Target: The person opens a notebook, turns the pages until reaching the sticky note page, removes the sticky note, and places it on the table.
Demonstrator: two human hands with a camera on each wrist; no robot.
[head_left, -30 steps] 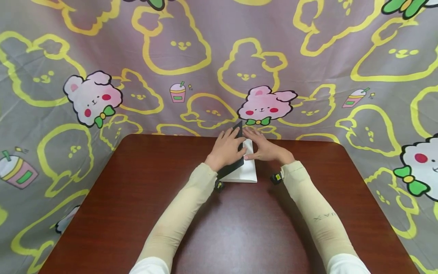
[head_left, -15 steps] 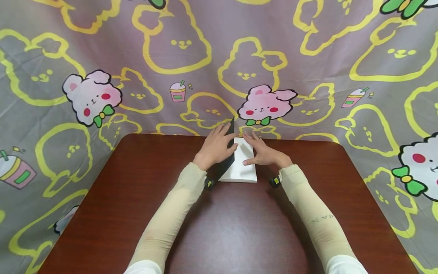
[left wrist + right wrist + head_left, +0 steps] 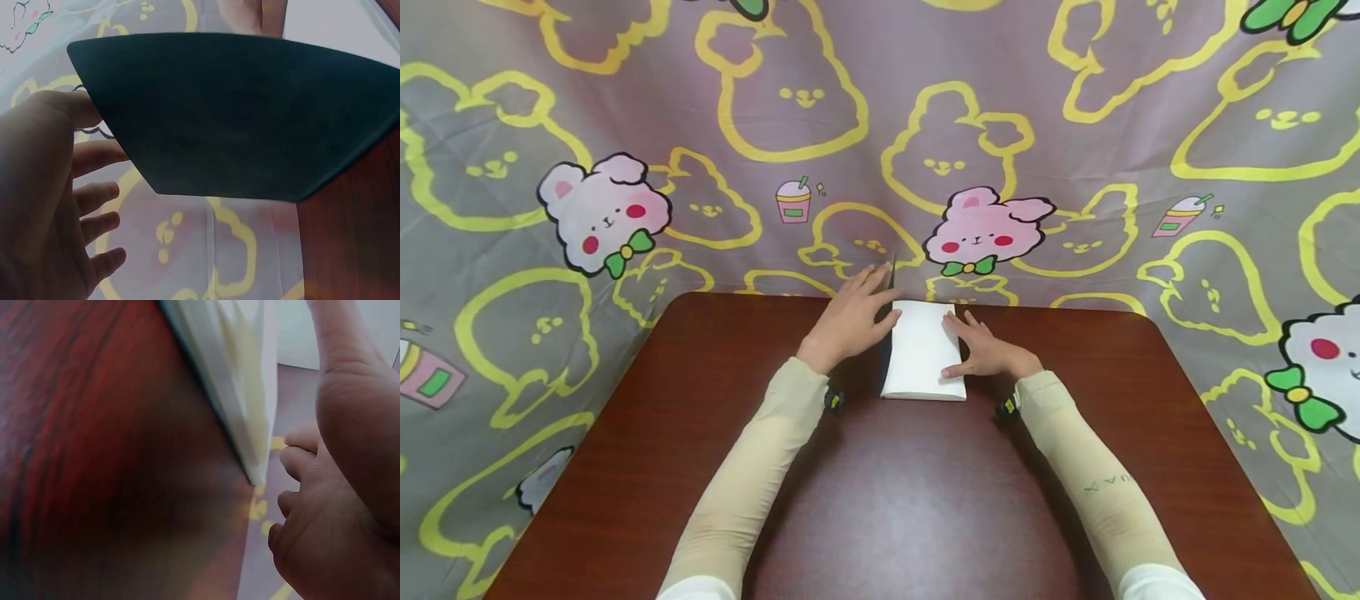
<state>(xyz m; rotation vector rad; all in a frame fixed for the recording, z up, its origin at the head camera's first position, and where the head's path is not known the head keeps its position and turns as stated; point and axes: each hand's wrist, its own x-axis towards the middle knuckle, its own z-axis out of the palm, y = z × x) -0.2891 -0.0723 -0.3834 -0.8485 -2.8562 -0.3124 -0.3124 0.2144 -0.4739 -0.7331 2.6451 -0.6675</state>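
A book with a dark cover and white pages lies near the table's back edge. Its white top page [image 3: 922, 346] faces up in the head view. The dark cover [image 3: 225, 119], hinged at the left, stands raised. My left hand [image 3: 848, 321] is at the cover's free edge. In the left wrist view, the tips of thumb and index finger are hidden behind the cover, while the other fingers lie apart from it. My right hand [image 3: 988, 348] rests spread at the book's right edge, thumb and fingertips over the page. In the right wrist view, the page edges [image 3: 240, 394] show beside it.
The brown wooden table [image 3: 880, 500] has rounded back corners. Behind it and at both sides hangs a grey-pink curtain [image 3: 820, 83] with yellow outlines and cartoon bunnies. Small dark devices with yellow marks, such as the left one [image 3: 833, 401], sit at the wrists.
The cover has swung leftward with my left hand, baring more of the white page. My right hand has shifted slightly down along the book's right edge.
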